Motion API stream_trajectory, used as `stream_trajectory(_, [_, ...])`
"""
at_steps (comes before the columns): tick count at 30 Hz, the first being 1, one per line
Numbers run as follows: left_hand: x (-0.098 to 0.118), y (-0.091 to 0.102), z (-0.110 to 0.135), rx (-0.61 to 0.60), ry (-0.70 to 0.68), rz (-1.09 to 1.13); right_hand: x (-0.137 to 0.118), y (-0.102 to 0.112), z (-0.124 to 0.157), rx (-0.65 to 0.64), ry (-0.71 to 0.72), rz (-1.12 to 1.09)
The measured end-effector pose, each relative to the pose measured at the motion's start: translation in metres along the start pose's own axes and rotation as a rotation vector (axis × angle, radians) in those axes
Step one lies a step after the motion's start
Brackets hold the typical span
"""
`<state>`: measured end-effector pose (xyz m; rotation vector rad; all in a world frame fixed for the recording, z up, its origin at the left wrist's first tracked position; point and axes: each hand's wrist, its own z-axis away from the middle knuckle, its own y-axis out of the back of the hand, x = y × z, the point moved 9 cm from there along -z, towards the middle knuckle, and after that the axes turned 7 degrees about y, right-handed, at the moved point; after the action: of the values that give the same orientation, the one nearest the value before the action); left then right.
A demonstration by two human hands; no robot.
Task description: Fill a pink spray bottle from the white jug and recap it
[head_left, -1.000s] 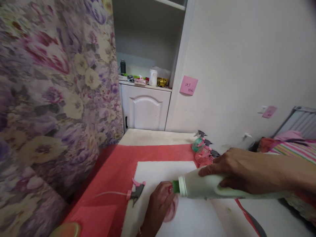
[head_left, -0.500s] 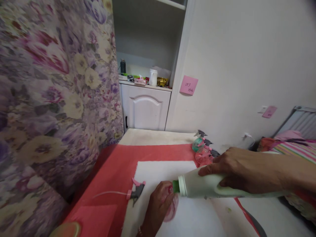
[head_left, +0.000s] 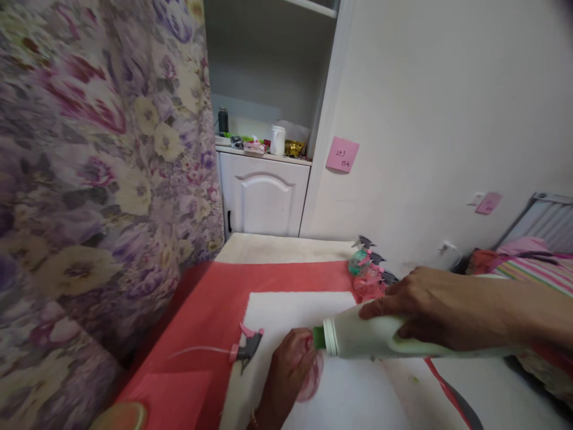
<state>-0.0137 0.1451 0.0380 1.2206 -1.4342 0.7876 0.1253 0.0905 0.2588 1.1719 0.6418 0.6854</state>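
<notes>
Tipped nearly flat, a pale green bottle (head_left: pixel 371 331) with a green spout is gripped from above by my right hand (head_left: pixel 416 301). Its spout meets the neck of a clear pink spray bottle (head_left: pixel 313 382), which has no spray head on. My left hand (head_left: pixel 289 364) is wrapped round that spray bottle's neck, over a white sheet (head_left: pixel 349 394). Left of my left hand lies a grey and pink spray head (head_left: pixel 248 346), its thin clear tube (head_left: pixel 197 350) stretching over the red cloth. Whether liquid is flowing is too unclear to see.
Several spray bottles, among them a green one (head_left: pixel 359 261) and a pink one (head_left: pixel 369 279), stand at the table's back right. A round yellowish object (head_left: pixel 120 416) is at the lower left edge. A floral curtain (head_left: pixel 102 179) hangs along the left; a white cabinet (head_left: pixel 266 194) stands behind.
</notes>
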Motion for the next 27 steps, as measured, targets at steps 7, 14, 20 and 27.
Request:
stream_trajectory(7, [-0.0001, 0.0002, 0.0000, -0.001, 0.013, -0.026, -0.0020, 0.0015, 0.0003, -0.002, 0.008, 0.004])
stream_trajectory(14, [-0.0006, 0.0008, -0.0003, 0.000, 0.024, -0.032, -0.0008, 0.0020, -0.0001, -0.004, 0.002, 0.010])
stream_trajectory(20, [-0.0044, 0.0003, 0.0001, 0.001, 0.019, -0.004, -0.0012, 0.0005, 0.0001, -0.013, 0.003, 0.016])
stream_trajectory(27, [-0.0040, 0.0007, 0.0003, 0.004, 0.025, -0.028, -0.0012, 0.0013, -0.0004, -0.004, 0.003, 0.016])
